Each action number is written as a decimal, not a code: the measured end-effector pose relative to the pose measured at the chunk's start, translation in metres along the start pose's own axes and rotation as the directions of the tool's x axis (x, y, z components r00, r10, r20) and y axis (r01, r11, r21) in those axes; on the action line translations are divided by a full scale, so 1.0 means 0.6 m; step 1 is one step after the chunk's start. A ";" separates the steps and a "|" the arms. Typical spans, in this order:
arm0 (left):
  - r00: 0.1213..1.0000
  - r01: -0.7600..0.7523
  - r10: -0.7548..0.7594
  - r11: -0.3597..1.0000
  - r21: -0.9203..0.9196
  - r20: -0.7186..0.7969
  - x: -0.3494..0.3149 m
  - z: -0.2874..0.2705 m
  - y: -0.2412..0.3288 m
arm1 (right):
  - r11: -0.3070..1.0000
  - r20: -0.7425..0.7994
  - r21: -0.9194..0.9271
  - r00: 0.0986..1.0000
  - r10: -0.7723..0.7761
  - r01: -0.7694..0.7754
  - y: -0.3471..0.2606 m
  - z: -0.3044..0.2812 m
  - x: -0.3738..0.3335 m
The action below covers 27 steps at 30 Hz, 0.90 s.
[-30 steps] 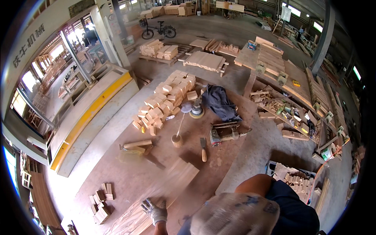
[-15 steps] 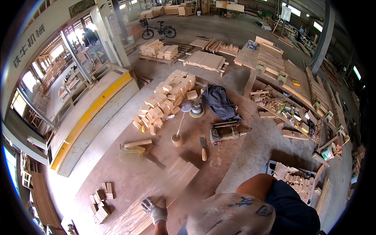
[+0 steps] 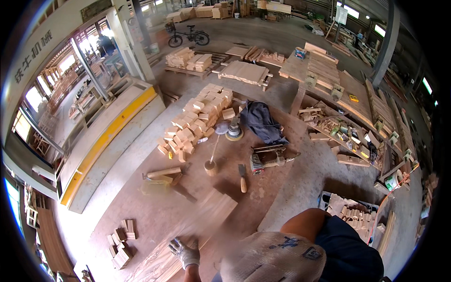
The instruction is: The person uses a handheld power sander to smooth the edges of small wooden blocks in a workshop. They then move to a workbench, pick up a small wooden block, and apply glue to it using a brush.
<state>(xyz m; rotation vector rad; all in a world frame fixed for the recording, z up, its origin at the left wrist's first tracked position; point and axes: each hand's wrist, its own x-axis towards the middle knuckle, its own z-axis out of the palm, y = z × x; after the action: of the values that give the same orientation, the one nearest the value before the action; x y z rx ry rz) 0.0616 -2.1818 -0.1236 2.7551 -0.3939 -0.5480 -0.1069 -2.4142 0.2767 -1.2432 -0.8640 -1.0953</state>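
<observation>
My left hand, in a grey work glove, rests at the bottom edge on the near end of a long pale wooden board. The board lies on the brown work surface and looks motion-blurred. My right hand, in a speckled white glove, is very close to the camera at the lower middle, with its back towards me and its fingers and palm hidden. My dark sleeve and bare upper arm show behind it.
Further up the surface are a pile of small wooden blocks, a round sander, a dark cloth, a power tool, a wooden-handled brush and a small wooden pot with a stick. Loose blocks lie on the left, and a crate of offcuts stands on the right.
Almost nothing has moved. My left hand stays on the blurred board, and my right glove holds its place close to the camera.
</observation>
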 end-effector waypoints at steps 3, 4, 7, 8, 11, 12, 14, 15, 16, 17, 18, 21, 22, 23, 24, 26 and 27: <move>1.000 0.012 -0.012 1.000 -0.012 0.018 0.008 0.004 -0.005 | 0.999 -0.063 -0.003 0.997 -0.044 0.044 0.004 0.016 -0.009; 1.000 -0.012 0.012 1.000 -0.005 0.000 0.004 0.005 -0.003 | 0.998 -0.064 -0.008 0.996 -0.056 0.055 0.008 0.018 -0.011; 1.000 -0.022 0.022 1.000 0.004 -0.015 -0.006 -0.007 0.010 | 1.000 -0.005 -0.005 1.000 0.014 -0.014 0.016 0.000 -0.003; 1.000 -0.012 0.012 1.000 0.004 -0.012 -0.009 -0.011 0.012 | 0.997 -0.025 0.008 0.997 0.070 -0.070 0.007 0.005 0.010; 1.000 -0.010 0.010 1.000 -0.005 -0.002 -0.013 -0.017 0.017 | 0.997 -0.091 0.049 0.994 0.059 -0.055 0.018 0.024 -0.004; 1.000 -0.014 0.014 1.000 -0.003 -0.003 -0.012 -0.016 0.017 | 0.998 -0.092 0.054 0.995 0.036 -0.031 0.020 0.026 -0.012; 1.000 -0.017 0.017 1.000 0.003 -0.007 -0.009 -0.015 0.014 | 0.998 -0.065 0.066 0.998 0.000 0.004 0.022 0.024 -0.016; 1.000 -0.023 0.023 1.000 0.015 -0.012 -0.006 -0.009 0.007 | 0.998 -0.054 0.052 0.998 -0.018 0.020 0.021 0.023 -0.014; 0.999 -0.029 0.029 0.999 0.028 -0.017 -0.001 0.002 -0.003 | 0.999 -0.040 0.038 0.999 -0.036 0.037 0.019 0.019 -0.011; 0.999 -0.034 0.035 0.999 0.041 -0.024 0.001 0.006 -0.008 | 0.998 -0.039 0.006 0.997 -0.060 0.060 0.018 0.016 -0.006; 0.999 -0.034 0.035 0.999 0.036 -0.031 0.001 0.009 -0.014 | 0.997 -0.066 0.002 0.995 -0.080 0.080 0.020 0.017 -0.004; 0.999 -0.039 0.039 0.999 0.022 -0.026 -0.002 0.003 -0.002 | 0.998 -0.136 0.002 0.989 -0.062 0.063 0.024 0.024 0.001; 0.999 -0.032 0.032 0.999 0.016 -0.015 -0.005 -0.004 0.005 | 1.000 -0.115 0.002 0.993 -0.014 0.014 0.022 0.021 0.003; 1.000 -0.020 0.020 1.000 0.011 -0.006 -0.009 -0.011 0.010 | 0.995 -0.022 -0.015 0.995 0.098 -0.099 0.010 0.010 0.009; 0.999 -0.029 0.030 1.000 0.010 -0.016 -0.008 -0.007 0.008 | 0.991 0.006 -0.022 0.991 0.134 -0.133 0.008 0.009 0.008; 0.998 -0.047 0.047 0.999 0.007 -0.037 -0.004 0.002 0.002 | 0.992 -0.004 -0.031 0.992 0.124 -0.124 0.013 0.014 -0.005; 0.998 -0.047 0.048 0.999 0.013 -0.034 -0.004 0.003 0.001 | 0.996 -0.040 -0.028 0.996 0.084 -0.085 0.017 0.019 -0.011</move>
<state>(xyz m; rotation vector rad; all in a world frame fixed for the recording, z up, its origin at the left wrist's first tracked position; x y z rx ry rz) 0.0587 -2.1820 -0.1243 2.7548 -0.4546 -0.4876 -0.0984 -2.4021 0.2692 -1.2683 -0.7619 -1.0647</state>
